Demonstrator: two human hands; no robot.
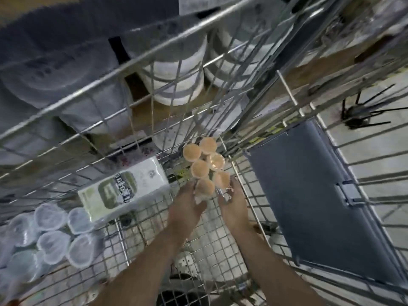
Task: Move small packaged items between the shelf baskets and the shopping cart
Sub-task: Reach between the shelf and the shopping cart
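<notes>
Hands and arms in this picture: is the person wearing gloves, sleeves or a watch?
No. The left hand and the right hand are bare, with no gloves. Both forearms are uncovered as far as the frame shows, without sleeves. No watch, ring or band is visible, though the picture is blurry.

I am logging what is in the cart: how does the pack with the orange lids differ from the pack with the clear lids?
The orange-lidded pack shows opaque peach-orange tops; the clear-lidded pack shows see-through whitish tops. The orange-lidded pack is held at its near end by the left hand and right hand; nothing touches the clear-lidded pack. The orange-lidded pack sits toward the cart's right, the clear-lidded pack at its left. Both are clusters of small round-topped containers inside the wire cart.
</notes>
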